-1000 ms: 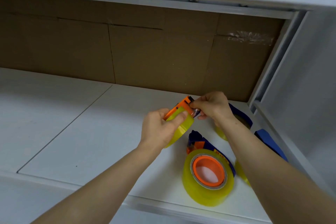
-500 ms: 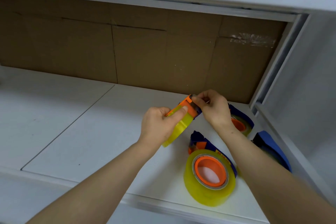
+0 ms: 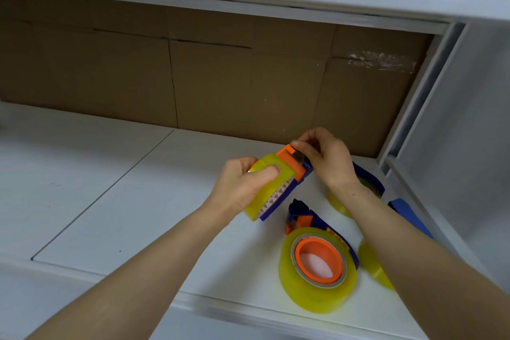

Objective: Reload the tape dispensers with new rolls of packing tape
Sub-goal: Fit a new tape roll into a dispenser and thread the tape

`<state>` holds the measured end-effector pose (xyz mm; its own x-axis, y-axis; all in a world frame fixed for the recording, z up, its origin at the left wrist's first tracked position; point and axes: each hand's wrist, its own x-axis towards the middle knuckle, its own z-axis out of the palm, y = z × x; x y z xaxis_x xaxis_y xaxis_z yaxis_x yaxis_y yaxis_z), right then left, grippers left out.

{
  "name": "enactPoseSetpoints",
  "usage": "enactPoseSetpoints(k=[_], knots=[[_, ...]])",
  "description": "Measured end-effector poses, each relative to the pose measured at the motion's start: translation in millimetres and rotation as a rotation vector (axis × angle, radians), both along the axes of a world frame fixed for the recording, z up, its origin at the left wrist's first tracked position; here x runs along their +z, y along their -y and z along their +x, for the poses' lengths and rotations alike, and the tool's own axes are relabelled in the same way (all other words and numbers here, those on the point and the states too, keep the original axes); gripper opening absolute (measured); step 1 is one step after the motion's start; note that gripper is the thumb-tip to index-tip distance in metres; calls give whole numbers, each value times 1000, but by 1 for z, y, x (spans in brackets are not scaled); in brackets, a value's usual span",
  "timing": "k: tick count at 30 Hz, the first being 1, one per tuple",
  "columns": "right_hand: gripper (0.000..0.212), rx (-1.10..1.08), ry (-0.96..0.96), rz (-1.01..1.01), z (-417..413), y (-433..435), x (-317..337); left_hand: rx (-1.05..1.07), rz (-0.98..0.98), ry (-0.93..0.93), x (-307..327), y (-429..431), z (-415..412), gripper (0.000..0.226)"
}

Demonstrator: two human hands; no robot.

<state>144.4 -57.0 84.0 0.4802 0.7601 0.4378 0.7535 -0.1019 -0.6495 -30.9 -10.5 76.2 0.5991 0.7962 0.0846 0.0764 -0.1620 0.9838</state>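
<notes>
We see the left hand (image 3: 242, 188) gripping the translucent yellow roll of packing tape (image 3: 271, 188), thumb curled across its outer face. That roll sits in the blue-and-orange plastic tape dispenser (image 3: 292, 165), held up above the white bench (image 3: 138, 201) and not touching it.

Compared with half a second ago, the dispenser is turned toward us. The roll's broad face and the orange front plate now show, where we mostly had the edge. The right hand (image 3: 328, 157) has shifted too. Its fingers (image 3: 298, 145) are now closed in a pinch on top of the orange head, right at the dark cutter, where before they pinched beside it. We cannot tell whether a tape end lies between them.

We judge this to be the threading step: the roll is seated and the free end is being led across the cutter. If so, this dispenser is nearly done.

Near it on the bench lies a second dispenser (image 3: 311, 292), its yellow roll on an orange hub, apparently loaded already. A third dispenser (image 3: 371, 182) sits behind the right wrist. A fourth dispenser (image 3: 372, 265) is half hidden by the right forearm, and we cannot tell their state.
</notes>
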Motion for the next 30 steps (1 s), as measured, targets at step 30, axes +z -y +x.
enactPoseSetpoints(k=[30], knots=[[14,46,222,47,-41,6,16,119,413,-523,1,-11,6,75]])
